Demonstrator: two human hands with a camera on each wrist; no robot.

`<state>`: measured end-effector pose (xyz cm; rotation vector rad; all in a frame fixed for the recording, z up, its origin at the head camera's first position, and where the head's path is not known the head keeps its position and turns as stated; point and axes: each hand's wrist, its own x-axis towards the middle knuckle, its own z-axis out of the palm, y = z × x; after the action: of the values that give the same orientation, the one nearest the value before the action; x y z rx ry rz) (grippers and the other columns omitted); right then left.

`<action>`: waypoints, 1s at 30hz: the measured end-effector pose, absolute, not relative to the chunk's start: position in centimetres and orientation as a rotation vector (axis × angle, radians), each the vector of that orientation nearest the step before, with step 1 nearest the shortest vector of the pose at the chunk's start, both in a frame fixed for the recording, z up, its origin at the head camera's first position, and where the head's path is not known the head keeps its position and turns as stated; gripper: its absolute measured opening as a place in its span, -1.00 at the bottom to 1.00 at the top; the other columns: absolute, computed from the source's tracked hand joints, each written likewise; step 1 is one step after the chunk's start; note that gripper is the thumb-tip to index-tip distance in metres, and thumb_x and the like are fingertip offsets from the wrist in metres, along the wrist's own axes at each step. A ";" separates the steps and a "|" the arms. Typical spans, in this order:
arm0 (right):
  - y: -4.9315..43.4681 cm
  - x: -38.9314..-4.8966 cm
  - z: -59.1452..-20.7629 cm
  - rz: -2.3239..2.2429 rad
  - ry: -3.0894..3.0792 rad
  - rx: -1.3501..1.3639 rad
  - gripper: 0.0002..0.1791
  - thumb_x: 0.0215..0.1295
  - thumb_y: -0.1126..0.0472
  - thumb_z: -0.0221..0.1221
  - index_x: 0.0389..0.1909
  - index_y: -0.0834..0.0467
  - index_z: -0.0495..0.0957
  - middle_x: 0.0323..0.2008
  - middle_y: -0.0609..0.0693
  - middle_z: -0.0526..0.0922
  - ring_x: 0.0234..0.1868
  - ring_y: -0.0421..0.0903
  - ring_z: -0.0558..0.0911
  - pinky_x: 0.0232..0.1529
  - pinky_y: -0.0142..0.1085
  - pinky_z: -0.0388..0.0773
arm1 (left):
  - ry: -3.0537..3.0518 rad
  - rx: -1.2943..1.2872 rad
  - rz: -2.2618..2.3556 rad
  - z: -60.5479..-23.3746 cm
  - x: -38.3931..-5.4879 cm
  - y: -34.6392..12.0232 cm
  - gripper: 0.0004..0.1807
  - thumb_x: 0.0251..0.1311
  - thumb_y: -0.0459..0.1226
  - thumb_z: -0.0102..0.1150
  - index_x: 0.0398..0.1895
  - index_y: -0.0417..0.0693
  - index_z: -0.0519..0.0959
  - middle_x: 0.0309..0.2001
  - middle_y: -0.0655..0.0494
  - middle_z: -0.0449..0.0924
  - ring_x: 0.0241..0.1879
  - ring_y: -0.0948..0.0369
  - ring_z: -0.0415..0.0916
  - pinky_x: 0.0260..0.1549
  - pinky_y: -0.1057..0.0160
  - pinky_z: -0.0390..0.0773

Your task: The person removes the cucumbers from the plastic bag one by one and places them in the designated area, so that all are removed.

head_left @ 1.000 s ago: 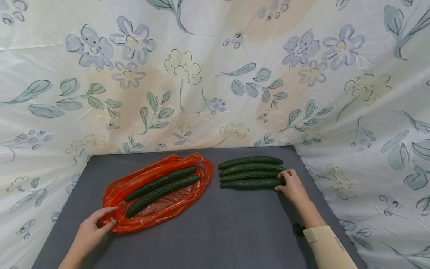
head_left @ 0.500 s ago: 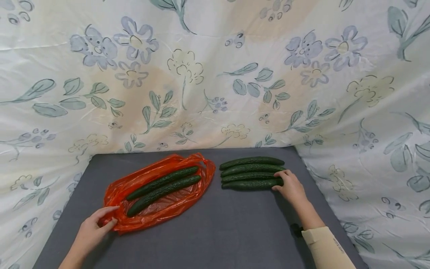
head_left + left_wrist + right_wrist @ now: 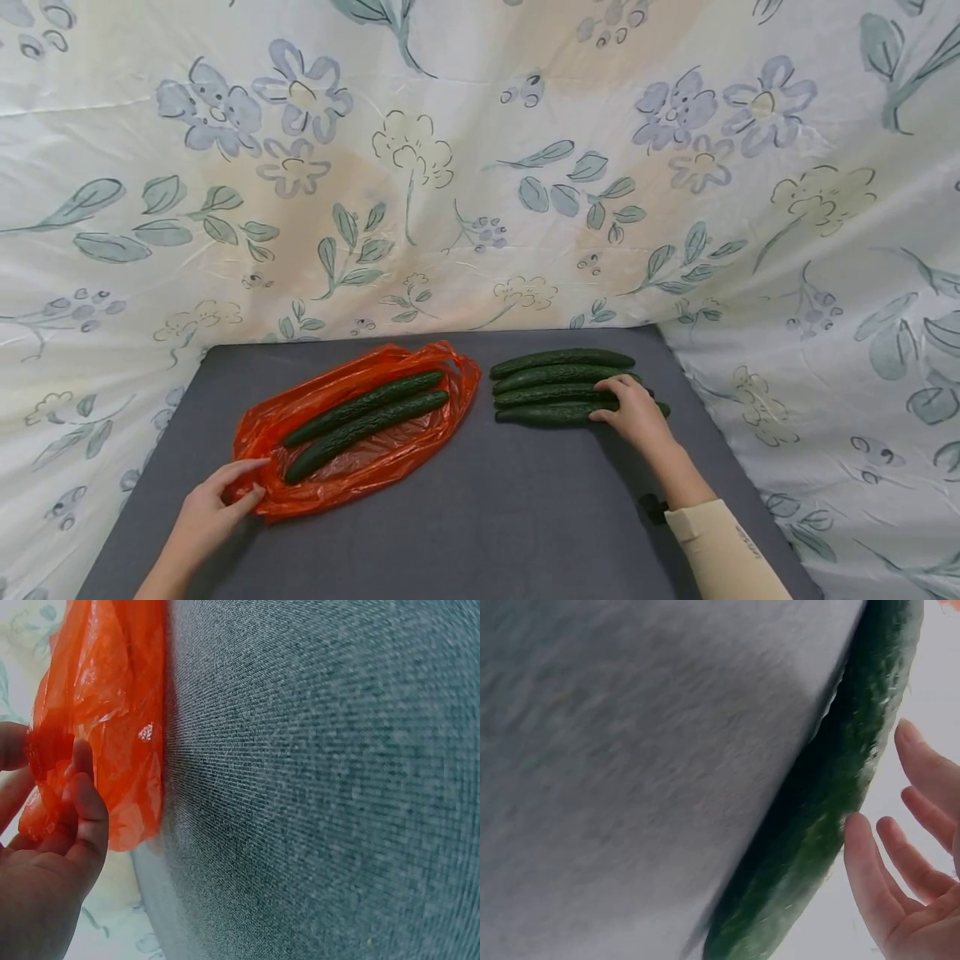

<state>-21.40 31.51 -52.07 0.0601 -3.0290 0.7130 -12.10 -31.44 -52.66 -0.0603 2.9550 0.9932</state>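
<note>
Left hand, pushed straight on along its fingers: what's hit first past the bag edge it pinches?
Left hand: likely the near end of the nearer cucumber within the red bag, just ahead in the head view. Height's unclear; bunched plastic might fold up first.

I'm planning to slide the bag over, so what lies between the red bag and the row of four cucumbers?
Only a narrow strip of bare grey tabletop separates the red bag from the row of four cucumbers, visible in the head view.
</note>
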 end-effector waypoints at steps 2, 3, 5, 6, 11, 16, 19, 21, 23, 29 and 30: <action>31.0 -21.4 -51.8 0.750 -3.021 0.090 -0.39 0.13 0.08 0.47 0.21 0.12 0.56 0.23 0.21 0.48 0.20 0.28 0.49 0.05 0.19 0.49 | 2.967 -0.055 0.979 -52.7 -12.1 -31.4 -0.55 0.30 -0.13 0.32 0.19 -0.11 0.60 0.23 -0.30 0.50 -0.18 0.18 0.48 -0.42 0.34 0.50; 30.7 -21.5 -51.7 0.767 -3.014 0.108 -0.38 0.13 0.08 0.47 0.22 0.13 0.56 0.23 0.21 0.49 0.19 0.27 0.51 0.03 0.17 0.50 | 2.969 -0.055 0.977 -52.7 -12.1 -31.4 -0.56 0.29 -0.14 0.32 0.19 -0.11 0.60 0.23 -0.29 0.51 -0.18 0.17 0.48 -0.41 0.34 0.50; 30.1 -21.5 -51.5 0.807 -2.994 0.149 -0.37 0.13 0.08 0.47 0.23 0.13 0.55 0.23 0.20 0.50 0.16 0.23 0.54 0.02 0.14 0.52 | 2.972 -0.053 0.977 -52.7 -12.0 -31.3 -0.56 0.28 -0.16 0.32 0.18 -0.11 0.61 0.22 -0.28 0.52 -0.19 0.18 0.48 -0.41 0.34 0.50; 29.8 -21.6 -51.4 0.828 -2.983 0.168 -0.37 0.13 0.09 0.47 0.23 0.14 0.55 0.23 0.19 0.51 0.15 0.22 0.55 0.01 0.12 0.53 | 2.972 -0.055 0.977 -52.6 -12.0 -31.3 -0.56 0.28 -0.16 0.33 0.18 -0.11 0.61 0.22 -0.28 0.52 -0.20 0.21 0.47 -0.41 0.34 0.50; 28.7 -21.9 -51.0 0.885 -2.964 0.226 -0.37 0.14 0.11 0.47 0.24 0.14 0.55 0.23 0.17 0.54 0.13 0.19 0.58 0.00 0.08 0.55 | 2.954 -0.062 0.991 -52.6 -12.0 -31.2 -0.55 0.29 -0.15 0.31 0.20 -0.12 0.59 0.23 -0.30 0.50 -0.26 0.24 0.45 -0.44 0.33 0.49; 29.0 -21.7 -50.9 0.917 -2.992 0.206 -0.37 0.13 0.09 0.47 0.24 0.13 0.55 0.23 0.18 0.53 0.15 0.19 0.57 0.01 0.08 0.55 | 2.972 -0.069 0.980 -52.6 -11.9 -31.3 -0.56 0.29 -0.14 0.32 0.18 -0.12 0.61 0.22 -0.29 0.51 -0.24 0.22 0.45 -0.43 0.33 0.49; 30.0 -21.2 -51.1 0.964 -3.004 0.163 -0.37 0.13 0.10 0.47 0.24 0.12 0.55 0.24 0.18 0.53 0.16 0.20 0.57 0.00 0.07 0.56 | 2.988 -0.064 0.966 -52.7 -11.8 -31.5 -0.56 0.28 -0.14 0.33 0.17 -0.11 0.62 0.21 -0.28 0.53 -0.19 0.17 0.49 -0.41 0.33 0.49; 31.0 -20.9 -51.4 0.999 -3.016 0.124 -0.37 0.14 0.11 0.47 0.24 0.12 0.54 0.26 0.21 0.52 0.18 0.21 0.56 -0.06 0.02 0.60 | 2.992 -0.058 0.957 -52.7 -11.7 -31.6 -0.56 0.28 -0.13 0.33 0.17 -0.12 0.62 0.21 -0.29 0.53 -0.13 0.09 0.52 -0.38 0.33 0.50; 32.1 -20.6 -51.7 1.037 -3.033 0.055 -0.37 0.14 0.12 0.47 0.25 0.12 0.54 0.26 0.24 0.51 0.15 0.22 0.58 -0.14 -0.05 0.63 | 2.992 -0.054 0.949 -52.7 -11.8 -31.5 -0.56 0.28 -0.12 0.33 0.17 -0.12 0.62 0.21 -0.29 0.53 -0.07 0.02 0.52 -0.36 0.32 0.51; 34.7 -20.1 -52.7 1.080 -3.106 -0.095 -0.36 0.11 0.13 0.48 0.25 0.11 0.55 0.24 0.30 0.53 -0.15 0.09 0.70 -0.27 -0.11 0.62 | 2.955 -0.056 0.969 -52.5 -12.0 -31.3 -0.52 0.29 -0.09 0.32 0.20 -0.11 0.60 0.24 -0.28 0.51 -0.08 0.04 0.51 -0.39 0.32 0.50; 34.9 -20.1 -52.9 1.059 -3.121 -0.086 -0.37 0.11 0.12 0.48 0.24 0.09 0.56 0.26 0.30 0.52 -0.14 0.08 0.70 -0.25 -0.10 0.61 | 2.953 -0.052 0.972 -52.5 -12.0 -31.2 -0.53 0.29 -0.09 0.32 0.20 -0.11 0.60 0.24 -0.28 0.52 -0.07 0.04 0.52 -0.38 0.32 0.51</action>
<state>-20.14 34.94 -52.94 -0.0861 -3.1208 1.0594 -11.97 -31.25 -52.47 -0.0525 2.9531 0.9722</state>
